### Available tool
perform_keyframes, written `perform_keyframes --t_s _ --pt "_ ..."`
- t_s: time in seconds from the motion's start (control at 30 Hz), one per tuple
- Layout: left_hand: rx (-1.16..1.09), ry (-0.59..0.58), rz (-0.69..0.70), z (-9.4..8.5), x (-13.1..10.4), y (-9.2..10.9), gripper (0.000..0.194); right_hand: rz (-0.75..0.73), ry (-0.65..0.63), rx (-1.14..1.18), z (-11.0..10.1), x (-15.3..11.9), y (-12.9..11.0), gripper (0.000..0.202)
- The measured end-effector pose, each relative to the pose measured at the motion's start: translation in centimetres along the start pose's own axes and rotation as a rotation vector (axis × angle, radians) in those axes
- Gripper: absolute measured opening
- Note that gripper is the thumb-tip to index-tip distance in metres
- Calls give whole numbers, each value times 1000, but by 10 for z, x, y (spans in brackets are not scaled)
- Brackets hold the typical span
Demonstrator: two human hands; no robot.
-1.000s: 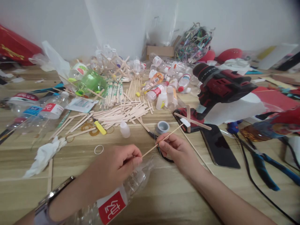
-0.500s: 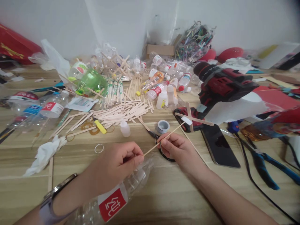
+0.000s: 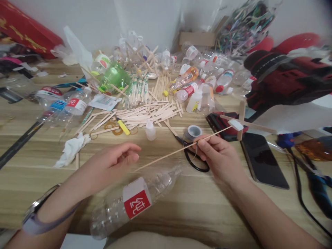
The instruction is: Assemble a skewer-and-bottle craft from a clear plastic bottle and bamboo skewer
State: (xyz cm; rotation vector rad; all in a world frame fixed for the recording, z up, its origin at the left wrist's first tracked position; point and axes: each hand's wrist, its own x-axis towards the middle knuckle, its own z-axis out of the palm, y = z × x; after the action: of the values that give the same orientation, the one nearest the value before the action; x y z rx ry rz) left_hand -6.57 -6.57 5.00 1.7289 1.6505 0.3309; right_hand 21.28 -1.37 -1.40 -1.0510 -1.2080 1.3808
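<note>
In the head view my right hand (image 3: 216, 152) pinches a thin wooden stick (image 3: 166, 154), which slopes from lower left to upper right. Its upper end meets a white piece (image 3: 236, 125) at the middle of a cross of flat craft sticks (image 3: 256, 127). A thin pale loop hangs by my right fingertips. My left hand (image 3: 118, 159) is apart from the stick's lower end, thumb and fingers slightly parted with nothing between them. Below both hands a clear plastic bottle (image 3: 162, 185) with a red and white label lies on its side.
Black-handled scissors (image 3: 199, 168) and a grey tape roll (image 3: 194, 131) lie beyond my right hand. A phone (image 3: 264, 160) and a red-black power drill (image 3: 287, 77) are at the right. Loose craft sticks (image 3: 145, 116), a small white bottle (image 3: 150, 131) and several plastic bottles spread across the wooden table.
My left hand has let go of the stick's lower end and drawn left. My right hand still holds the stick. The camera view has shifted, so the table's things appear moved.
</note>
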Motion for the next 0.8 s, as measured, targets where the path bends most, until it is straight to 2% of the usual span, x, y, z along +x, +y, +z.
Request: perform_keyframes --t_s 0.1,0.17,0.3,0.4,0.47,0.63,0.73,0.8 --pt "112 -92 -72 0 -16 -9 45 -22 25 7 0 0 2 17" --pt "199 -133 -29 6 -24 -10 55 -27 41 2 1 1 3 16" --pt "309 -237 72 25 -28 -1 86 -40 75 14 3 2 2 18" --pt "330 -323 100 33 -22 4 84 -58 94 23 3 2 1 19" --pt "303 -359 101 31 -14 3 79 -76 106 28 3 3 0 20" --pt "37 -515 105 8 7 -11 74 -114 134 25 1 4 -3 22" --pt "-292 -663 104 0 12 -18 72 -124 159 24 0 4 -4 22" --pt "-490 -694 86 -2 12 -20 73 -118 174 15 0 4 -5 21"
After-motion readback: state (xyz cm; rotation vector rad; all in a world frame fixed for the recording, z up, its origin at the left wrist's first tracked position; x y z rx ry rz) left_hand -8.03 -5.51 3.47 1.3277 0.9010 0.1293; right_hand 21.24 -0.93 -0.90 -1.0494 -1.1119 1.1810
